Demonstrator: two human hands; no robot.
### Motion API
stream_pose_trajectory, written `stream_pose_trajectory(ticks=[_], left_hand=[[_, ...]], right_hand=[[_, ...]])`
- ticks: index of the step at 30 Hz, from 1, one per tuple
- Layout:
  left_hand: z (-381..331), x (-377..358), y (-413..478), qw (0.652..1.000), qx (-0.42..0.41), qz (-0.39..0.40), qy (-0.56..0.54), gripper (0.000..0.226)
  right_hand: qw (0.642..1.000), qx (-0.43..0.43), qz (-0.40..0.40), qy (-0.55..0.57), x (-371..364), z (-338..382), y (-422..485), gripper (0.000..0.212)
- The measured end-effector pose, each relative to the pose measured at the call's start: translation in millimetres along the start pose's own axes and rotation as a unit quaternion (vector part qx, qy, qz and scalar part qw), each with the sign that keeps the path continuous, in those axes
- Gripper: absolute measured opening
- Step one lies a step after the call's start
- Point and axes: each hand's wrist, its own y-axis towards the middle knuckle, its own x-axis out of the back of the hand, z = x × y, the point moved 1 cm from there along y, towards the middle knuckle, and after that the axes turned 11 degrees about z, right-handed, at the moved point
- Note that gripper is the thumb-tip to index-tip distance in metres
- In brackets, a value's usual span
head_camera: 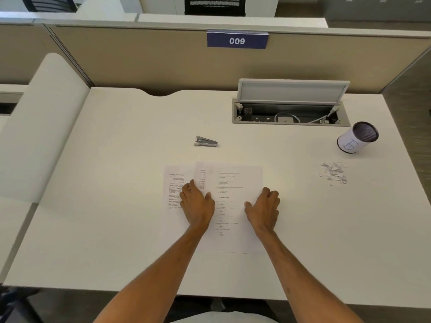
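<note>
Printed paper sheets lie overlapped on the white desk (116,183). The top sheet (233,183) covers most of a second sheet (201,176), and a third sheet (173,183) sticks out to the left. My left hand (197,203) rests flat on the left edge of the top sheet and on the sheets under it. My right hand (264,208) rests on the right edge of the top sheet, fingers loosely bent, holding nothing.
A small silver stapler (206,141) lies behind the papers. At the right stand a white paper-wrapped cup (356,141) and a pile of paper scraps (333,172). An open cable tray (290,114) with its lid raised sits at the back right. A beige partition bears a "009" sign (237,40).
</note>
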Motion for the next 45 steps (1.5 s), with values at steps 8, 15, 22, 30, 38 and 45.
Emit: stream_pose_trajectory(ticks=[8, 15, 22, 30, 38, 45], left_hand=[[4.3, 9.8, 18.0, 0.996, 0.02, 0.015, -0.085, 0.059], [7.9, 12.9, 19.1, 0.993, -0.019, 0.054, -0.099, 0.038], [16.9, 16.2, 10.2, 0.999, -0.01, 0.022, -0.034, 0.046], [24.9, 33.2, 24.1, 0.993, 0.022, 0.048, -0.105, 0.042], [43.8, 52.0, 28.4, 0.966, 0.021, 0.014, -0.259, 0.058], [76.0, 70.5, 33.2, 0.987, 0.011, 0.0, -0.162, 0.021]], right_hand=[[1.0, -0.001, 0.009, 0.02, -8.8, 12.4, -5.1, 0.069], [0.998, 0.029, 0.023, 0.051, -15.0, 17.4, -7.2, 0.07], [1.0, 0.024, 0.002, 0.016, -20.8, 21.4, -11.7, 0.065], [0.999, 0.035, 0.029, 0.006, -33.8, 49.7, -24.9, 0.064], [0.997, 0.056, 0.048, 0.005, -43.7, 65.7, -32.0, 0.065], [0.998, 0.06, 0.017, -0.021, -50.8, 74.6, -38.2, 0.065]])
